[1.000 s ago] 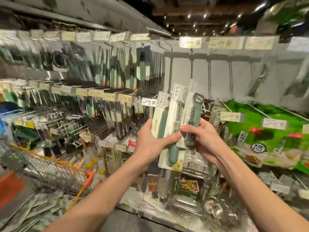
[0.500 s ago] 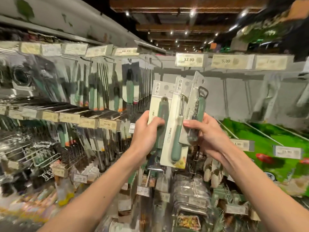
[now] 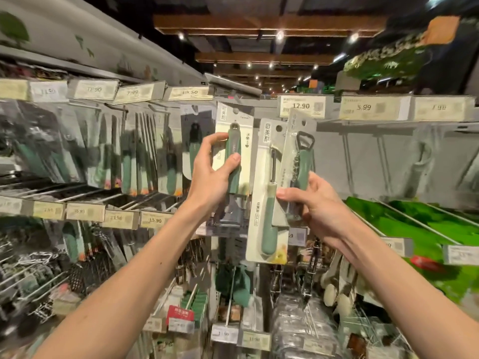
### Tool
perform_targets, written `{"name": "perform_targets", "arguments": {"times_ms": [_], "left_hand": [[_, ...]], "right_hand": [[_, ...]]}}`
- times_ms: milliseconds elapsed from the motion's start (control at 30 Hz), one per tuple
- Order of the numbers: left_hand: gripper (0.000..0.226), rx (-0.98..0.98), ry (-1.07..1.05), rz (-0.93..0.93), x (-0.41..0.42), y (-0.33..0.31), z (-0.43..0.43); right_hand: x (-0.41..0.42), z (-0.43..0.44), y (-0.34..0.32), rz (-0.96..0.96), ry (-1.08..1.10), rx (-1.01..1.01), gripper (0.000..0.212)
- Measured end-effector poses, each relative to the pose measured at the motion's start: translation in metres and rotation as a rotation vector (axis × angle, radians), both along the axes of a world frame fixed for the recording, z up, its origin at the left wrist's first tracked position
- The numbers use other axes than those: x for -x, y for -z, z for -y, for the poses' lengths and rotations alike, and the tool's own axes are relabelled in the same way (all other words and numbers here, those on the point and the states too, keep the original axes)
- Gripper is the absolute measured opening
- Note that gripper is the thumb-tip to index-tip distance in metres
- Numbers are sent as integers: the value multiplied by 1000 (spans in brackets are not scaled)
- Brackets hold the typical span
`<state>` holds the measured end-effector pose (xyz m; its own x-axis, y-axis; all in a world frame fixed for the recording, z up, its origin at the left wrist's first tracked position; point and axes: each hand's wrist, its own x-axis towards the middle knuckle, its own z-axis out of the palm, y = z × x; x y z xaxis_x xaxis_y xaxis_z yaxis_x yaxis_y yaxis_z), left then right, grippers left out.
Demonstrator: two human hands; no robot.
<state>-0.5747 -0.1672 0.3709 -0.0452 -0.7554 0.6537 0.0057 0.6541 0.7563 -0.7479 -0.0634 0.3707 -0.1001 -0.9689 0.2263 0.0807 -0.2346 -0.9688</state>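
My left hand (image 3: 212,174) grips a carded kitchen tool with a green handle (image 3: 234,151), raised toward the top row of hooks. My right hand (image 3: 311,203) holds two carded packs together: a green-handled peeler (image 3: 268,216) in front and a green bottle opener with corkscrew (image 3: 302,161) behind it, thumb pressed across both cards. The two hands are apart, the left pack higher than the right ones.
Shop display wall with several rows of hooks holding carded green-handled utensils (image 3: 145,156) on the left. Price tags such as 12.90 (image 3: 301,106) and 15.90 (image 3: 155,220) line the rails. Bare hooks over green backing (image 3: 414,221) at right. More goods hang below.
My left hand has pulled its pack away from the other two and lifted it up and left toward the top hooks. The view has tilted upward. My right hand keeps its two packs.
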Motion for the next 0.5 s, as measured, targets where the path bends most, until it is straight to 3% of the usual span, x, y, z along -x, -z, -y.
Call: {"name": "perform_targets", "arguments": {"times_ms": [133,300,400,500], "left_hand": [[35,15,-9,-26,3,-5,22],[32,-102,-16,-46,10,-14,41],[34,-119,-64,80,17,-15,50],[60,-223,-121,281,20,-20,53]], "right_hand": [[2,7,-1,4,-17,9,51],[4,14,-1,-27,-21,17,55],[6,20,0,-16,-17,20,58],[8,24,0,-38,-10,15,54]]}}
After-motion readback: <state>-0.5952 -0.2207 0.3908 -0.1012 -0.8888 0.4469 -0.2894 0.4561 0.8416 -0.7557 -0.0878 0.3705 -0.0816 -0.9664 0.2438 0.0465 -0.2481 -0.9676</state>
